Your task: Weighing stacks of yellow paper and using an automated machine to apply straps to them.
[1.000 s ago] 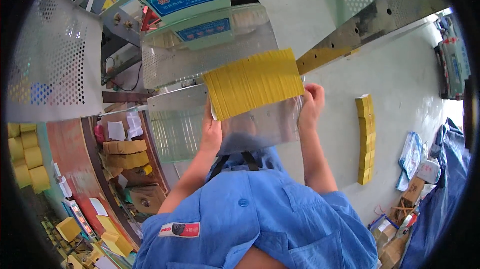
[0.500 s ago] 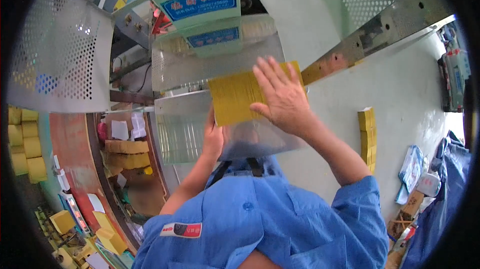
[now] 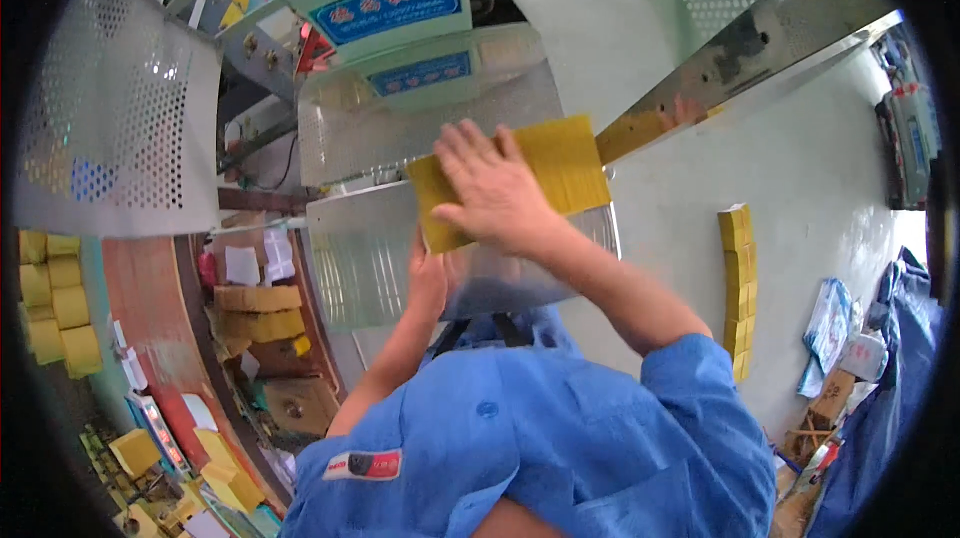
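A stack of yellow paper (image 3: 565, 163) lies slightly tilted across the edge of a shiny metal tray on the machine. My right hand (image 3: 495, 188) rests flat over its left half, fingers stretched out and a little apart, the thumb toward the near edge. At the near left corner, my left hand (image 3: 428, 273) grips the stack from the side; its fingers are partly hidden beneath the paper.
A clear plastic guard (image 3: 430, 108) stands just beyond the stack. To the right a metal beam (image 3: 740, 58) slants away. Bundles of yellow paper (image 3: 738, 288) form a row on the grey surface. Perforated panels (image 3: 130, 118) flank the machine, and a cluttered shelf (image 3: 260, 308) stands left.
My right hand has slid left over the top of the paper, from its right part to its left half. My left hand stays at the near left corner.
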Tool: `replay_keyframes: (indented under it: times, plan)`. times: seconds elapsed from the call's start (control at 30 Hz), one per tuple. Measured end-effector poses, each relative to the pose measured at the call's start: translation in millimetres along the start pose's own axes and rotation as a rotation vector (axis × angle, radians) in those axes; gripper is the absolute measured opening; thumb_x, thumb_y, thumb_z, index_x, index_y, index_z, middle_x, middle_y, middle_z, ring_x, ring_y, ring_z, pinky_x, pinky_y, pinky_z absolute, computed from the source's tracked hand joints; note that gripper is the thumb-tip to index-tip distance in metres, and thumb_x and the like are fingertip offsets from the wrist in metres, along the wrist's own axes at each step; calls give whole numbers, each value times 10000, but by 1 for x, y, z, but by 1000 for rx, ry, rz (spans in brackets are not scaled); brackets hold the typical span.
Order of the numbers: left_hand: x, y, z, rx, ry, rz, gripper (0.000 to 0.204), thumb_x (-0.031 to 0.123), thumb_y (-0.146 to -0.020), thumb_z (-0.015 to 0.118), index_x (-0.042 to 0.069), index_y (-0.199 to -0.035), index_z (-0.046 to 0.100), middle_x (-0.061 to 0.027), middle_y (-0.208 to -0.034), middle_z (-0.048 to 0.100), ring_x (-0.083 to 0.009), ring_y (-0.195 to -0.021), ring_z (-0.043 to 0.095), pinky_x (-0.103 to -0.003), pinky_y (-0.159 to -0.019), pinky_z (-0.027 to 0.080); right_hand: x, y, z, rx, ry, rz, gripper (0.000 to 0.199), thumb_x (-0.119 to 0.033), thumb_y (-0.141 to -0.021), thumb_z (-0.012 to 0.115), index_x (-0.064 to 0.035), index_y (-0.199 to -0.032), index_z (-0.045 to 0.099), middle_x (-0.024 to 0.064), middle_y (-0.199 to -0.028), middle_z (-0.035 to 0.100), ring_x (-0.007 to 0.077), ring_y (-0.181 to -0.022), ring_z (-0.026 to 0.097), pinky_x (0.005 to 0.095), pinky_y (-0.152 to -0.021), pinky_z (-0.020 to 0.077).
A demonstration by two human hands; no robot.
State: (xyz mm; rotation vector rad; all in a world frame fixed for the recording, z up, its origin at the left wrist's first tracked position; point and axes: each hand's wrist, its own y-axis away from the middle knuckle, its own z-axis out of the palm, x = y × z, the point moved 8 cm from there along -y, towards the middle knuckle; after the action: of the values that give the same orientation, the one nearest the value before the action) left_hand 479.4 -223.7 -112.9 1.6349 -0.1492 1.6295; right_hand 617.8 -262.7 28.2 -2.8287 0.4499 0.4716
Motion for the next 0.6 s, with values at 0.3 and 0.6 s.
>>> replay_keyframes:
  times: [0.3,0.6]
  plan:
    - [7,-6,6,-44,-48,169,437,254,-1052,394,-32,-1380,433,-133,-1348,492,-222,-1225,472,-340,-1036,376,-34,-23,23,-104,-60,-105,786,-537,-873,561,-20,-1437,382,147,-1526,325,306,-1448,227,549,-1166,138]
    - [-18,-16,-15,-71,-75,195,407,233,-1037,446,30,-1389,457,-75,-1286,559,-180,-1171,511,-304,-1004,399,47,-1,-12,53,57,210,753,-505,-890,549,-27,-1442,363,139,-1535,315,297,-1443,240,537,-1158,145]
